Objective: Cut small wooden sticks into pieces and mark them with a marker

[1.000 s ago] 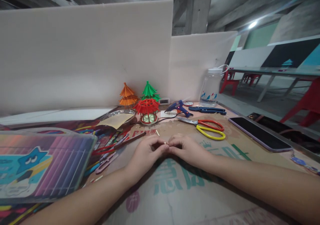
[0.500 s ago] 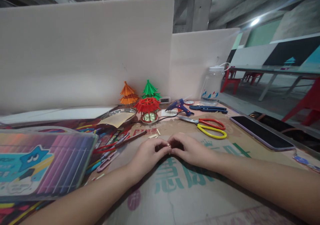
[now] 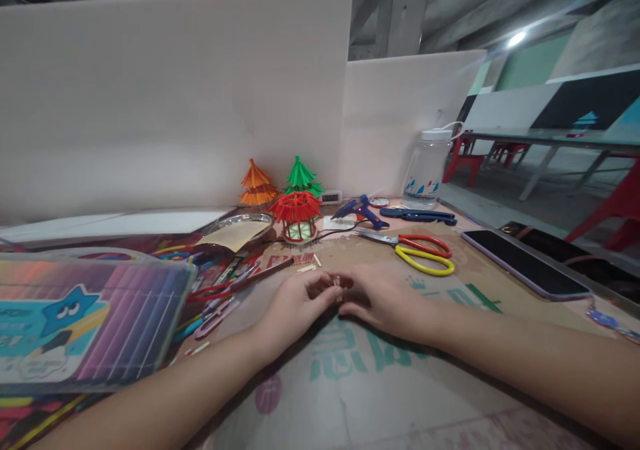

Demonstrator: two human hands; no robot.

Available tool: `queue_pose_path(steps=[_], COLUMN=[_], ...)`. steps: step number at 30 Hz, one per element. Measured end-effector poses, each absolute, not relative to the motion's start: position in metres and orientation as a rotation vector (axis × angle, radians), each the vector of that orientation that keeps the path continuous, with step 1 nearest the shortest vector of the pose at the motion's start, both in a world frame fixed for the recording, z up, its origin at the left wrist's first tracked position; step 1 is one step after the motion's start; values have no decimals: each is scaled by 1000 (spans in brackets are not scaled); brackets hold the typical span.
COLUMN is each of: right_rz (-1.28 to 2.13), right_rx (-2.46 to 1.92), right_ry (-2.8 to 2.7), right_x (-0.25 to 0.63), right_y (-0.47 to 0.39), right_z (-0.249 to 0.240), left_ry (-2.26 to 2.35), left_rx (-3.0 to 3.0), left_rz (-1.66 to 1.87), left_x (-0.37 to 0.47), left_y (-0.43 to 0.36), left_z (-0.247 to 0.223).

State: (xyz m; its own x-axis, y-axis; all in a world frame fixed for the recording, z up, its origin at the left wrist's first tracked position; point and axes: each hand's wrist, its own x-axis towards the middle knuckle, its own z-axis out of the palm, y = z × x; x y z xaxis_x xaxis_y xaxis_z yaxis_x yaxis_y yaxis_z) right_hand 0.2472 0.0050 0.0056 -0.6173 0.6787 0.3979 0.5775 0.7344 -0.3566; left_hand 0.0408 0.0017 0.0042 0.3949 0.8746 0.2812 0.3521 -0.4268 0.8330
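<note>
My left hand (image 3: 303, 303) and my right hand (image 3: 383, 300) meet at the middle of the cardboard sheet (image 3: 380, 397). Between their fingertips is a small pale stick piece (image 3: 339, 289), pinched by my left thumb and fingers. The fingers of my right hand curl against the same spot; whether they grip it too is hard to make out. Just beyond the hands lie a few short pale sticks (image 3: 307, 269). Behind them stands a small red-roofed model (image 3: 297, 217), with an orange one (image 3: 256, 185) and a green one (image 3: 301, 175) farther back.
On the left are a marker case (image 3: 135, 323) and scattered pens. Scissors (image 3: 425, 250), a glue gun (image 3: 357, 209), blue-handled pliers (image 3: 417, 216) and a bottle (image 3: 427, 170) stand or lie to the right at the back. A phone (image 3: 523, 263) lies at the right.
The fingertips have shifted slightly, and the small pale piece between them now shows more clearly. The view has moved a little; the objects on the table look unmoved.
</note>
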Motion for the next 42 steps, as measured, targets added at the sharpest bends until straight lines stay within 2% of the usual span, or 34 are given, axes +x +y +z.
queue_pose_path(steps=[9,20,33,42], right_rz=[151,172,510,565], right_rx=[-799,-801,-941,-1004], right_ry=[-2451,-2440,-2214,-2179], right_x=[247,245,245,244], right_y=[3,4,4,6], right_z=[5,2,11,10], left_ry=[960,933,1012,1052], left_rx=[1798,1820,1891,2069], left_rz=[915,835,904,857], left_x=[43,44,43,43], left_y=[1,3,1,-5], left_z=[5,4,2,9])
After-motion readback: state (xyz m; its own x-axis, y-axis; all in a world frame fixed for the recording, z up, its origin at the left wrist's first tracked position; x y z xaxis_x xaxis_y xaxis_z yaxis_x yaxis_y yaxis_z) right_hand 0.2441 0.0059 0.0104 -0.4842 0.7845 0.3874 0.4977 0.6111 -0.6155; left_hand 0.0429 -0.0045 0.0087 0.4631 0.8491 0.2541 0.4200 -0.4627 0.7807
